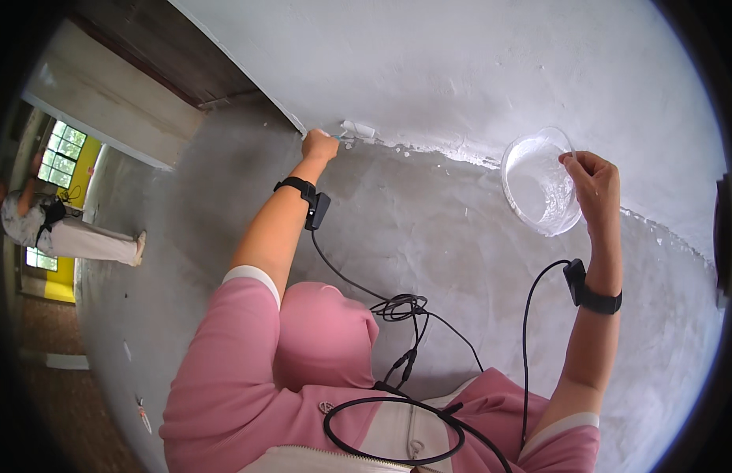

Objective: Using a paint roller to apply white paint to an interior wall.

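My left hand (319, 146) is closed around the handle of a small paint roller. Its white roller head (358, 129) lies at the foot of the grey-white wall (461, 71), where wall and floor meet. With thumb and fingers, my right hand (593, 180) pinches the rim of a clear round plastic tub (514, 194). White paint (539, 189) coats the tub's inside, and the tub is tilted with its mouth toward me. Most of the roller's handle is hidden in my left fist.
White splashes (476, 158) run along the wall's base on the grey concrete floor (429, 236). Black cables (401, 307) hang from my wrist straps across my lap. A doorway (169, 47) opens at the upper left. Another person (66, 229) stands far left near windows.
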Tool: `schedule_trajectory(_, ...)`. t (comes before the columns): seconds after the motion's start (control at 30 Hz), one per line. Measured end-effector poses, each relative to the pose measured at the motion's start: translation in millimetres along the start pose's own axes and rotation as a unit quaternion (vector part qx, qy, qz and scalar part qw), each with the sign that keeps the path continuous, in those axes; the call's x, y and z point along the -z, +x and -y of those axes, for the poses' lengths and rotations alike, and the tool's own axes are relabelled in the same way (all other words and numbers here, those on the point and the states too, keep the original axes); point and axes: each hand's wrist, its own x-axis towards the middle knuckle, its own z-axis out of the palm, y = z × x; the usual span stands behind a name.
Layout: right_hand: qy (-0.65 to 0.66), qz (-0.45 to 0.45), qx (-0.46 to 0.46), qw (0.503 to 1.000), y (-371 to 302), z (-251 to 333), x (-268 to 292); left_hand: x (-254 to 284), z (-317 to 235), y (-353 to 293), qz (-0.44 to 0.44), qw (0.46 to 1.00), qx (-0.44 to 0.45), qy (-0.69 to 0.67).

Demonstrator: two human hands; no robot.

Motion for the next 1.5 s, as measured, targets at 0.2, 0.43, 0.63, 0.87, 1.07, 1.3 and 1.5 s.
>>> schedule_trajectory(0.2,-0.043,-0.014,-0.035,0.998,-5.7,-3.8,3.9,-40.6,-7.7,-46.6,0.036,0.972,0.049,-0.228)
schedule_trajectory(0.43,-0.019,-0.015,0.032,0.999,-3.0,-11.0,-12.9,59.2,-40.1,-73.2,0.027,0.95,0.025,-0.309)
schedule_trajectory(0.63,-0.043,0.011,0.011,0.999,-6.5,-0.6,-27.4,18.5,-12.5,-60.4,0.018,0.973,-0.008,-0.232)
schedule_trajectory(0.87,-0.06,0.02,0.008,0.998,-15.0,1.2,-40.8,-16.7,14.6,-58.2,0.019,0.946,0.102,-0.308)
schedule_trajectory(1.07,-0.072,0.051,-0.032,0.996,-14.5,-7.3,-41.9,15.6,-0.8,-64.9,-0.002,0.926,0.101,-0.363)
schedule_trajectory(1.3,-0.075,0.056,-0.019,0.995,-16.3,-12.0,-55.3,59.5,-17.1,-65.1,0.002,0.922,0.06,-0.382)
schedule_trajectory(1.5,-0.082,0.065,-0.008,0.994,-19.4,-12.2,-64.2,10.7,10.4,-60.7,0.018,0.909,0.115,-0.4)
